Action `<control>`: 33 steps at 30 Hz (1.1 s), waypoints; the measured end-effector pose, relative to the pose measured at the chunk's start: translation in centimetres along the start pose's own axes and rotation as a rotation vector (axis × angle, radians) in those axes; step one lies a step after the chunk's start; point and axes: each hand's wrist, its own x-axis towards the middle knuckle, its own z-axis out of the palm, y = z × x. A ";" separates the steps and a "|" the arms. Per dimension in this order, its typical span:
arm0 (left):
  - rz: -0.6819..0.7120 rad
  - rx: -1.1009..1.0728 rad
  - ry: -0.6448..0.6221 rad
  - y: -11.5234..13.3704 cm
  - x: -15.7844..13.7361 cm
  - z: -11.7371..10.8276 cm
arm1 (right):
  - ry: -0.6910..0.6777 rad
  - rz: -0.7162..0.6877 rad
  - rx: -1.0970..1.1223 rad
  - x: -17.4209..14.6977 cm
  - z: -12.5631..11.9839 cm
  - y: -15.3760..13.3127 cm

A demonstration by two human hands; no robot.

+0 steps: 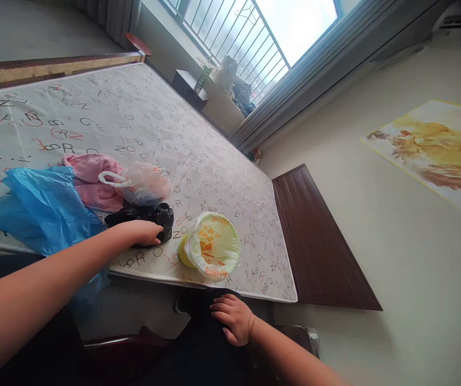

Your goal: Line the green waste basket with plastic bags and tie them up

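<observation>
My left hand [149, 232] reaches out to a crumpled black plastic bag [165, 215] on the mattress, its fingers curled and closed on the bag. Just right of it stands a small yellow-green bin [186, 252], upright. Its liner is a pale plastic bag [214, 244] with orange print, folded over the rim. Beyond the black bag lie a clear, pinkish plastic bag [146, 182] with a white handle and a pink towel-like cloth [96, 169]. A blue plastic bag [49, 203] spreads beside them. My right hand [233, 320] lies flat on my dark-clothed knee, fingers extended, holding nothing.
The letter-printed mattress [214, 171] ends at a near edge just before my knees. A dark brown headboard [322, 241] rises on the right. A small bedside table [190, 88] stands on the far side, below a railed window [238, 32]. A wooden bed rail [53, 69] runs along the left.
</observation>
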 end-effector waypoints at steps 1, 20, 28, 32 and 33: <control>0.000 -0.006 0.000 0.1 -0.1 -0.1 | 0.003 0.002 0.003 0.0 0.0 0.0; 0.002 -0.019 0.002 0.6 -0.1 0.2 | 0.041 0.025 0.034 -0.2 0.5 0.1; -0.004 -0.010 -0.010 1.2 -0.2 0.2 | 0.048 0.023 0.030 -0.3 0.6 0.2; 0.007 0.021 -0.022 1.1 -0.1 0.3 | 0.063 0.020 0.037 -0.3 0.5 0.1; 0.011 0.022 -0.023 1.0 -0.1 0.3 | 0.062 0.022 0.039 -0.2 0.4 0.1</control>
